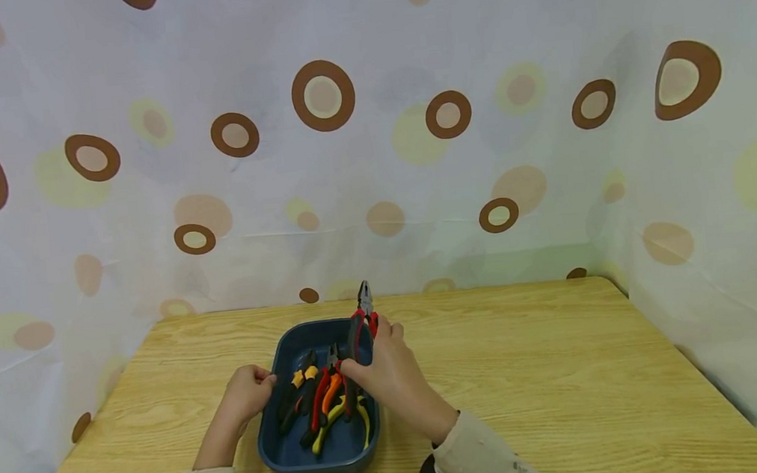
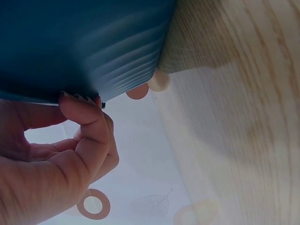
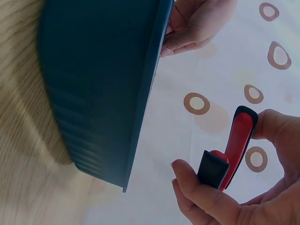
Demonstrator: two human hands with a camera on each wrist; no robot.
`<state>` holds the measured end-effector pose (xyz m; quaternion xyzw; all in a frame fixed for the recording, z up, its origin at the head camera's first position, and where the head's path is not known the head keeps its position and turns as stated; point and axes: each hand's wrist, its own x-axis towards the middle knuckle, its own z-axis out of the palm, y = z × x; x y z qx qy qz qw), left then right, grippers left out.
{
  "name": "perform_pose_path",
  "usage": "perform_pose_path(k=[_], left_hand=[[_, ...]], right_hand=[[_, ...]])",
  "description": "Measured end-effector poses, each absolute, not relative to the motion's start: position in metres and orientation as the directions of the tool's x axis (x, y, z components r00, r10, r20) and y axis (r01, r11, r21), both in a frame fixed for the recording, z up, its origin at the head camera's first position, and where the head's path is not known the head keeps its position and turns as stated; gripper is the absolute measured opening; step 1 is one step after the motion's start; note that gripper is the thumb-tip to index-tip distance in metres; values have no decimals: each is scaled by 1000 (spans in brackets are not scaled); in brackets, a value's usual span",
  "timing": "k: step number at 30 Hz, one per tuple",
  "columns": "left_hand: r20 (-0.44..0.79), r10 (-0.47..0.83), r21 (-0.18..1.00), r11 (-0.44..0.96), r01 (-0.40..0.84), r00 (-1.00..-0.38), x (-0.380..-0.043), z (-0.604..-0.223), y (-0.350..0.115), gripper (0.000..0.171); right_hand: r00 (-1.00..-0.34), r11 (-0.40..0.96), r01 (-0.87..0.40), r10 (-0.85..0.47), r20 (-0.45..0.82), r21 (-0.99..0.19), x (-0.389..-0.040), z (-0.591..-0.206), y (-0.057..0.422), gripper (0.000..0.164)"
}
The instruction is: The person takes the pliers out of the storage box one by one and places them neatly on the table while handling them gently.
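Note:
My right hand holds combination pliers by their red and black handles, over the right rear of a dark blue plastic bin. Their metal head points up and away, past the bin's back rim. In the right wrist view the handles sit between thumb and fingers, clear of the bin wall. At the bin's left side, my left hand pinches the rim between thumb and curled fingers. Inside lie several pliers, among them yellow-handled pliers and black-and-yellow-handled pliers.
The bin stands on a light wood table, left of its middle. Behind and at both sides hangs a white sheet printed with brown rings and pale spots. Table surface extends to the right of the bin.

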<state>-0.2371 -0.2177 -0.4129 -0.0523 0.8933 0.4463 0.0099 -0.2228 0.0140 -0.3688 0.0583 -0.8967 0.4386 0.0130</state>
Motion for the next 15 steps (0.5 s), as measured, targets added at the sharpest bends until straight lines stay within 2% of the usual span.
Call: perform_pose_path(k=[15], left_hand=[[-67,-78,797,596,-100,-995,-237,-413,-218,17]], right_hand=[[-996,644,-86,-84,42,-760,-224,-378,25,91]])
